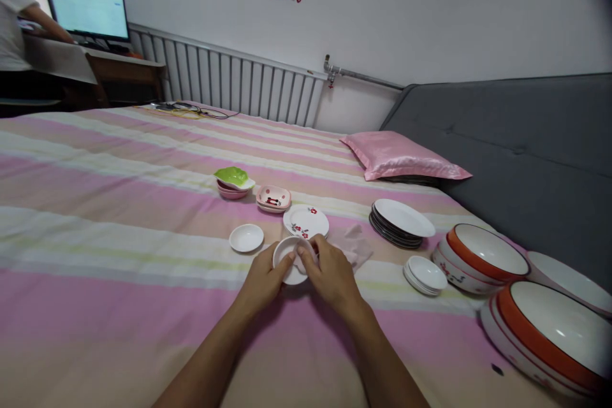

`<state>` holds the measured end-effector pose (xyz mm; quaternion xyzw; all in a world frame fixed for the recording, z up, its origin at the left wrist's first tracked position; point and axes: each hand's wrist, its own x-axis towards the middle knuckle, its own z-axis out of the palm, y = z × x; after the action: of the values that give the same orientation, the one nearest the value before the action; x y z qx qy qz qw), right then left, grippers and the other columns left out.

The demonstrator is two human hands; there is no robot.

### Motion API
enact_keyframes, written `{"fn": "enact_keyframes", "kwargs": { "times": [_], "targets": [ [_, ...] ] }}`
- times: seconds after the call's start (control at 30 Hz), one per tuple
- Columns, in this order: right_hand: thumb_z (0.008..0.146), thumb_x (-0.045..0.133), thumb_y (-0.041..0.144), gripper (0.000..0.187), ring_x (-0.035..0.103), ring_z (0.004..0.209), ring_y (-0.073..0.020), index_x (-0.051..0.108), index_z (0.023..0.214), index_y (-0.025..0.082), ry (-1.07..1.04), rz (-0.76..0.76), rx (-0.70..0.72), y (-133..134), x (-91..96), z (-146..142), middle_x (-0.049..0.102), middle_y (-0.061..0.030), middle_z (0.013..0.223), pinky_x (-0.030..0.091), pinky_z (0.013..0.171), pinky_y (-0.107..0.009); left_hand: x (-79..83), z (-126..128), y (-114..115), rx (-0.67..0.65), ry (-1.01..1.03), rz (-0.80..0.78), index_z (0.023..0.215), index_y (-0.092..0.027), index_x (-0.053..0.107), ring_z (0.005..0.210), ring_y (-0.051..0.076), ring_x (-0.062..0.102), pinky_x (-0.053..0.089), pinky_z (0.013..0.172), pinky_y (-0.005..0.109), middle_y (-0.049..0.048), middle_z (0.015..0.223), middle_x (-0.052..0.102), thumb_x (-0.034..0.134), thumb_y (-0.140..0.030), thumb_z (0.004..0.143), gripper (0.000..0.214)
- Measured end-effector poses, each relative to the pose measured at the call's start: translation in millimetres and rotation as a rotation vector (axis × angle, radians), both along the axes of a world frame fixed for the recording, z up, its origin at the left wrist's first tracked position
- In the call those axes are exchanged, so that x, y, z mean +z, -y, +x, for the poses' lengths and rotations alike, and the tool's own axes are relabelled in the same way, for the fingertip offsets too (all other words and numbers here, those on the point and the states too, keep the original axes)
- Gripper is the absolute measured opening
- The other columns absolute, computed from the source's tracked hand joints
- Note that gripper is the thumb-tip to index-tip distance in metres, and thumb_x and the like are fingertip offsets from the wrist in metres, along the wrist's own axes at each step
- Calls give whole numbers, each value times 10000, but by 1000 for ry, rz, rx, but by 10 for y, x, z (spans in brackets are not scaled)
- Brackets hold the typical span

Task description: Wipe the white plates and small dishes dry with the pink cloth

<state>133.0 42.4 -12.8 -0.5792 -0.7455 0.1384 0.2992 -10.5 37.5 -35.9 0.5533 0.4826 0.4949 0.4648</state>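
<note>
My left hand [262, 280] grips the near left rim of a small white dish [285, 250], tilted up just above the striped bedspread. My right hand [332, 275] is closed on a pale cloth [352, 244] and presses part of it into the dish; the rest of the cloth trails off to the right on the bed. Just left lies another small white saucer [246, 238]. Behind the held dish sits a white plate with red flowers [306, 221].
Farther back are a pink patterned bowl [273, 198] and a green leaf dish on pink bowls [234, 181]. At right: stacked plates [401, 222], small saucers [425, 275], orange-rimmed bowls [482, 257] [549, 331], pink pillow [401, 155]. A person sits at a monitor [88, 7] far left.
</note>
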Motion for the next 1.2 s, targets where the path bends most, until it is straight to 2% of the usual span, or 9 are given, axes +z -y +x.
{"fn": "enact_keyframes", "kwargs": {
  "times": [0.1, 0.23, 0.3, 0.47, 0.6, 0.7, 0.9, 1.07, 1.2],
  "targets": [
    [825, 488, 342, 254, 574, 780, -176, 553, 1023, 197, -83, 132, -21, -5, 3, -17, 630, -32, 828, 390, 658, -261, -14, -10, -1, -44, -40, 48, 1031, -115, 601, 773, 221, 594, 450, 661, 309, 93, 857, 667, 503, -388, 785, 380],
    [877, 418, 235, 270, 568, 919, -166, 593, 1082, 214, -81, 249, 112, -23, -26, -27, 652, -50, 978, 403, 809, -276, -29, -11, 3, -72, -112, 124, 956, -118, 609, 790, 217, 583, 441, 712, 316, 97, 888, 657, 480, -386, 800, 336],
    [890, 397, 223, 282, 575, 946, -166, 610, 1076, 211, -66, 241, 146, -36, -54, -33, 659, -52, 1013, 408, 836, -277, -31, -10, 4, -71, -142, 138, 926, -123, 606, 777, 214, 577, 437, 710, 319, 91, 865, 655, 467, -383, 809, 317],
    [882, 408, 227, 280, 603, 942, -173, 606, 1078, 205, -129, 169, 131, -45, -79, -57, 663, -56, 1031, 431, 824, -278, -20, -10, 7, -60, -138, 140, 928, -125, 605, 784, 212, 574, 435, 717, 325, 91, 869, 653, 462, -364, 817, 300],
    [869, 418, 216, 281, 629, 836, -164, 534, 1124, 200, -207, 118, 119, -26, -64, -63, 685, -38, 930, 440, 721, -248, -24, -14, 1, -65, -92, 114, 969, -118, 606, 792, 211, 578, 438, 715, 314, 92, 892, 650, 484, -371, 802, 327],
    [873, 414, 235, 222, 630, 763, -161, 543, 1049, 192, -238, 99, 106, -20, -60, -60, 685, -29, 839, 424, 662, -230, -35, -19, -4, -75, -87, 116, 989, -117, 602, 799, 213, 581, 439, 709, 310, 94, 898, 649, 477, -376, 809, 339],
    [888, 392, 251, 216, 612, 736, -164, 595, 939, 199, -207, 102, 138, -28, -48, -64, 669, -36, 810, 402, 671, -228, 13, 6, 34, -54, -95, 133, 998, -143, 597, 750, 189, 566, 430, 647, 280, 71, 880, 642, 434, -393, 835, 340],
    [903, 335, 246, 219, 588, 719, -168, 546, 882, 192, -141, 104, 119, -21, -45, -104, 637, -46, 786, 382, 644, -230, 57, 41, 78, 23, -135, 134, 852, -159, 577, 640, 158, 517, 397, 537, 244, 35, 734, 585, 383, -415, 856, 322],
    [906, 305, 248, 202, 552, 627, -167, 492, 851, 194, -65, 86, 87, -5, -64, -142, 592, -28, 699, 351, 582, -236, 36, 50, 81, 92, -167, 162, 776, -174, 533, 619, 144, 496, 384, 518, 231, 14, 680, 536, 369, -409, 866, 301]
  ]
}}
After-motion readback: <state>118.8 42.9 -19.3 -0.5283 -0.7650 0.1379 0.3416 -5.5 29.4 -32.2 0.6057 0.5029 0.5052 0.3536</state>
